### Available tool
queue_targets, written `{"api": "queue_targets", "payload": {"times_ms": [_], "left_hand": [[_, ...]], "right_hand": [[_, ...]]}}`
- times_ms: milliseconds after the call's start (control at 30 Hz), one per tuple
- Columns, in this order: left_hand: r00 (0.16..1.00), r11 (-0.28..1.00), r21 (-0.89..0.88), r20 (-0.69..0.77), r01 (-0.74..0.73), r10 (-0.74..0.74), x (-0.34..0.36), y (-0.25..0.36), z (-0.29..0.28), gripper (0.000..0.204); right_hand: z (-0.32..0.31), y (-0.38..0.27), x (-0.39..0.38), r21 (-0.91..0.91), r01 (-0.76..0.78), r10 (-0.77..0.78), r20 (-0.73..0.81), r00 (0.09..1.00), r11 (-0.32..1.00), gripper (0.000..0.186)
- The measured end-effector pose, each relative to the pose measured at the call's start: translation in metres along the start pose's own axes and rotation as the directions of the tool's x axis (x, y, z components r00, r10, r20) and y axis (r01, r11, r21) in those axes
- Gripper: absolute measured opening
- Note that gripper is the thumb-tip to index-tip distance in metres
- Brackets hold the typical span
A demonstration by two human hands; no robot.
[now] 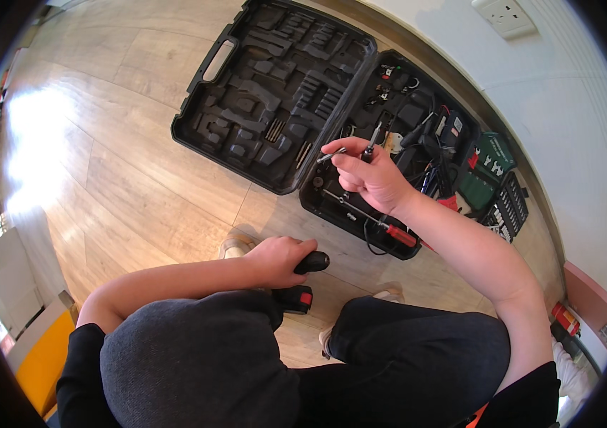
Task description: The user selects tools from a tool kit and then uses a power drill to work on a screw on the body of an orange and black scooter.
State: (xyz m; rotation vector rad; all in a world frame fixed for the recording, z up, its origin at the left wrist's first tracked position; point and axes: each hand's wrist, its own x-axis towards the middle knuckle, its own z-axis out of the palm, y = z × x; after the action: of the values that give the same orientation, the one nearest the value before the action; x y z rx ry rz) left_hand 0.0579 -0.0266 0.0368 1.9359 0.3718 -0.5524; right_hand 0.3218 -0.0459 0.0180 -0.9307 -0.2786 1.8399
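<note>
On the wood floor by the wall: person squatting over an open black tool case (275,85).

The right hand (374,178) is up over the case's tool-filled half, pinching small metal bits (371,146) in its fingertips. The left hand (278,260) is wrapped around a black drill (303,282) down between the knees. A green bit box (485,171) is jammed between case and wall (567,107); lots of bare floor (118,164) out left.

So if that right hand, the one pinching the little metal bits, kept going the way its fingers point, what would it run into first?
Most likely the open lid of the black tool case. The right hand points up and to the left, fingertips holding thin metal bits just over the case's hinge line. Depth is hard to judge, so it might pass above.
</note>
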Motion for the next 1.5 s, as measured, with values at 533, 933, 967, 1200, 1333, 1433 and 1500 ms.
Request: {"api": "queue_targets", "payload": {"times_ms": [533,933,967,1200,1333,1433,1500], "left_hand": [[1.000,1.000,-0.018,-0.026,-0.002,0.002,-0.003,-0.005,0.001,0.039],[0.999,0.999,-0.042,-0.037,0.005,-0.006,0.000,-0.005,0.000,0.037],[0.999,0.999,-0.044,-0.033,-0.001,0.000,-0.001,-0.005,-0.001,0.037],[0.999,0.998,-0.049,-0.045,0.027,-0.029,-0.001,-0.004,-0.002,0.035],[0.998,0.999,-0.050,-0.060,0.022,-0.025,-0.001,-0.003,-0.003,0.035],[0.998,0.998,-0.038,-0.039,0.049,-0.050,-0.003,-0.001,-0.004,0.034],[0.998,0.998,-0.047,-0.053,0.035,-0.037,-0.004,-0.002,-0.004,0.034]], "right_hand": [[0.023,0.003,0.000,-0.692,0.413,-0.336,0.254,0.907,0.592,0.018],[-0.070,-0.032,0.028,-0.690,0.061,-0.366,-0.305,0.879,0.722,0.016],[-0.073,-0.038,0.026,-0.608,0.019,-0.300,-0.364,0.882,0.794,0.015],[-0.089,-0.034,0.031,-0.478,-0.061,-0.177,-0.438,0.882,0.876,0.021],[-0.088,-0.033,0.032,-0.448,-0.064,-0.161,-0.446,0.881,0.892,0.021],[-0.094,-0.032,0.033,-0.438,-0.027,-0.181,-0.428,0.886,0.899,0.018],[-0.090,-0.034,0.033,-0.457,-0.045,-0.185,-0.446,0.876,0.888,0.018]]}}
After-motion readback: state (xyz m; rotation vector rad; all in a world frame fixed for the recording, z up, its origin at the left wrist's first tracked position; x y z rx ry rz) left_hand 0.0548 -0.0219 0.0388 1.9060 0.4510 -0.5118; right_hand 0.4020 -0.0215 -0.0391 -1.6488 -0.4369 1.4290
